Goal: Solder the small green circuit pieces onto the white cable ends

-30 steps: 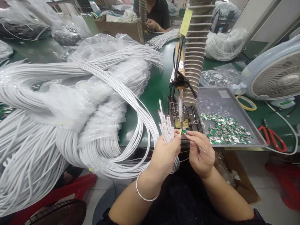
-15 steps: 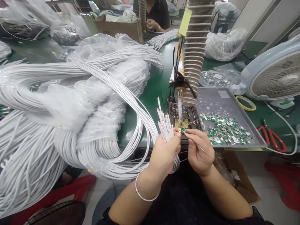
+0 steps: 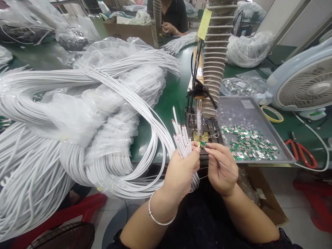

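My left hand [image 3: 183, 169] is closed round a bundle of white cables [image 3: 182, 140] whose reddish tips point up; its thumb and finger reach a small green circuit board [image 3: 203, 144]. My right hand [image 3: 222, 167] pinches a thin light wire [image 3: 226, 166] beside that board. Directly above the fingertips hangs a soldering iron [image 3: 199, 119], upright in its stand, its tip close to the board. Whether the tip touches it I cannot tell. A gray tray [image 3: 281, 145] at the right holds several small green and silver boards [image 3: 255, 143].
White cable coils [image 3: 109, 166] and plastic bags fill the left side. A ribbed hose [image 3: 214, 62] stands behind the iron. Right of the tray are yellow tape [image 3: 272, 114], red-handled pliers [image 3: 302, 152] and a fan [image 3: 311, 83]. A person's hand [image 3: 168, 28] shows across the table.
The cable tips in my left hand have tilted slightly to the left. My right hand has shifted a very little to the right; both keep their holds.
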Motion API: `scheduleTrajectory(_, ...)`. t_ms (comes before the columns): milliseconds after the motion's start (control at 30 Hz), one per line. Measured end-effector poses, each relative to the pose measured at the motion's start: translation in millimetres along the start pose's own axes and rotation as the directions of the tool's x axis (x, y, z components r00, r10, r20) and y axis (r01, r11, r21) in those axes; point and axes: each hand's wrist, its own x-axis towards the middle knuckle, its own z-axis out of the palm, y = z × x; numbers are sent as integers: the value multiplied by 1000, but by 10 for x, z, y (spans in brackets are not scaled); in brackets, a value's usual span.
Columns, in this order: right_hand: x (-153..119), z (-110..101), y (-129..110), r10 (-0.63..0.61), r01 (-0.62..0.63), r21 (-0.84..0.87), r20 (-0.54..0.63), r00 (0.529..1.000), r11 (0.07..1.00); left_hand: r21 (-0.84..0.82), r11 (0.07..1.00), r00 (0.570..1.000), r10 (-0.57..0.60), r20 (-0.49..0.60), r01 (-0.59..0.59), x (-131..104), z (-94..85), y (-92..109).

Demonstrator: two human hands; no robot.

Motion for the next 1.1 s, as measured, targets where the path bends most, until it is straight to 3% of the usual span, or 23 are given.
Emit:
scheduleTrajectory(467, -23, -8, -22, 1, -1, 36, -1, 1000, 999, 15, 1000, 1000, -24, -3, 24, 1, -61, -73)
scheduleTrajectory(600, -71, -16, -4, 54, -54, 108, 8, 999, 993, 49, 999, 1000, -24, 14, 23, 10, -112, -86)
scheduleTrajectory(800, -97, -34, 4, 205, -210, 130, 54, 977, 969, 184, 982, 999, 41, 32, -47, 5, -216, -120)
scheduleTrajectory(1100, -62, -53, -17, 203, -215, 63, 148, 968, 975, 423, 903, 994, 42, 99, -80, -3, -311, -141)
